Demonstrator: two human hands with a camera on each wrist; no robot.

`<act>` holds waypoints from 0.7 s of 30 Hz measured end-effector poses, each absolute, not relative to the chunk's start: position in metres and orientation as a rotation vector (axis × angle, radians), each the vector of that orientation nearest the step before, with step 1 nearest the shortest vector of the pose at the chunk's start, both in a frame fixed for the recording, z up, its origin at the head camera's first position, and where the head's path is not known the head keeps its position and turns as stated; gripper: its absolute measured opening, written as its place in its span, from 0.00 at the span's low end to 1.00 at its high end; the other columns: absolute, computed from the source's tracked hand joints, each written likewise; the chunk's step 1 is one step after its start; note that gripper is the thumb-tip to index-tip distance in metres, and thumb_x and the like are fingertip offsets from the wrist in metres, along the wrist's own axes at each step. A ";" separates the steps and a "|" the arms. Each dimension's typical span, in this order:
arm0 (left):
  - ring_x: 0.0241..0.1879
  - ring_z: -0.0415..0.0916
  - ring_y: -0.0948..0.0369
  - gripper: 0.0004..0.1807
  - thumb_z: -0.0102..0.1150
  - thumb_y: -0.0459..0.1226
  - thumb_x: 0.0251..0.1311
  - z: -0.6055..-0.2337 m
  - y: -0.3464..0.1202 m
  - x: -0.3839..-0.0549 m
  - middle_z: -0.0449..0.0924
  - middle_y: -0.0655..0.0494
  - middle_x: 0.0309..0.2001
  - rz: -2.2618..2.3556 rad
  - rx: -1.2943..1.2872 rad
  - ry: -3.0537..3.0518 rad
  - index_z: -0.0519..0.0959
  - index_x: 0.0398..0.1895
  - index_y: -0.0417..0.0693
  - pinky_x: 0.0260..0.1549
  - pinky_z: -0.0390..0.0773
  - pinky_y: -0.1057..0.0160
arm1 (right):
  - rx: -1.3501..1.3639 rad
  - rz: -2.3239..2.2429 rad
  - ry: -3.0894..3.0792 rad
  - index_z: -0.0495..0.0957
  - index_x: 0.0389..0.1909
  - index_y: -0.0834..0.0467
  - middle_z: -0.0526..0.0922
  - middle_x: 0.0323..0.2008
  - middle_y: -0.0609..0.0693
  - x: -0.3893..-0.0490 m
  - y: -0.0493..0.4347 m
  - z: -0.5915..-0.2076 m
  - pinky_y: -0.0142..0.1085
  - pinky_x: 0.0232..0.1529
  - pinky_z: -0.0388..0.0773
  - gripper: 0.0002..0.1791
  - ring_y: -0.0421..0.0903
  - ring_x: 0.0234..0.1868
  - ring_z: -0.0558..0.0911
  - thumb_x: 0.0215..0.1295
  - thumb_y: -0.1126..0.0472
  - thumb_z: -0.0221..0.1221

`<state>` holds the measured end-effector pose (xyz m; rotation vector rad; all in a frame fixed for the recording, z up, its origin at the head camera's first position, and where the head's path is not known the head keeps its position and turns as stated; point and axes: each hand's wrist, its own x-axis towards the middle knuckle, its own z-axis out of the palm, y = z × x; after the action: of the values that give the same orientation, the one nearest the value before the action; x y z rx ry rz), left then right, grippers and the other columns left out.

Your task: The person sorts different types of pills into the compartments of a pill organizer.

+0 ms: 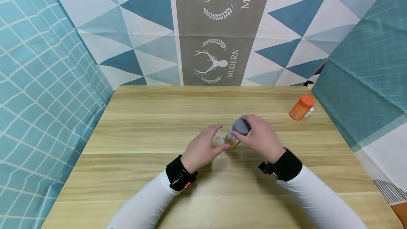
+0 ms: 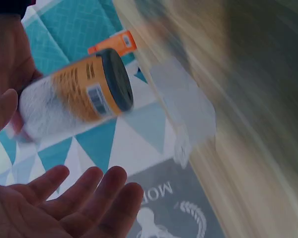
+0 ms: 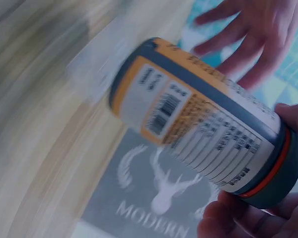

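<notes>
A supplement jar [image 1: 233, 140] with a dark grey lid [image 1: 241, 126] and an orange-and-white printed label hangs tilted over the table. My right hand [image 1: 262, 138] grips it at the lid, thumb and fingers around the rim. In the right wrist view the printed label of the jar [image 3: 203, 119] and its barcode face the camera. My left hand [image 1: 202, 148] is beside the jar, its fingers spread and apart from it in the left wrist view. Close by on the table is a clear plastic item [image 1: 218, 135], blurred and pale in the left wrist view [image 2: 184, 99].
An orange bottle [image 1: 302, 107] stands at the back right of the wooden table [image 1: 152, 116], with a small white item [image 1: 309, 112] behind it. Patterned cloths hang along the back and both sides.
</notes>
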<state>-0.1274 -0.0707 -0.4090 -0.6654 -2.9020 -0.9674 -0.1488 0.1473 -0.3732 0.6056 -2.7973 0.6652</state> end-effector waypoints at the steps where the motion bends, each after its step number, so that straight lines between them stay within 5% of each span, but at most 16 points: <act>1: 0.61 0.64 0.57 0.40 0.59 0.57 0.60 -0.410 -0.068 -0.128 0.68 0.48 0.65 -0.995 -0.663 -2.898 0.64 0.69 0.47 0.56 0.72 0.52 | 0.627 0.686 -2.792 0.76 0.51 0.62 0.80 0.42 0.55 -0.146 0.141 -0.374 0.43 0.33 0.79 0.30 0.46 0.37 0.76 0.57 0.43 0.66; 11: 0.45 0.73 0.65 0.32 0.67 0.46 0.52 -0.416 -0.065 -0.133 0.80 0.57 0.47 -1.235 -0.583 -2.845 0.71 0.60 0.48 0.44 0.78 0.57 | 0.665 0.909 -2.763 0.76 0.48 0.55 0.76 0.41 0.48 -0.140 0.107 -0.385 0.39 0.36 0.77 0.27 0.41 0.38 0.74 0.53 0.42 0.68; 21: 0.43 0.73 0.68 0.31 0.67 0.47 0.52 -0.416 -0.063 -0.137 0.80 0.59 0.50 -1.260 -0.571 -2.812 0.72 0.60 0.49 0.42 0.79 0.59 | 0.579 0.809 -2.774 0.77 0.47 0.51 0.77 0.38 0.46 -0.144 0.105 -0.391 0.36 0.24 0.74 0.32 0.41 0.31 0.74 0.56 0.29 0.57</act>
<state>-0.1369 -0.0633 -0.4159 -0.5706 -2.8123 -1.2599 -0.1435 0.1050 -0.3910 0.5790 -2.7738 0.8090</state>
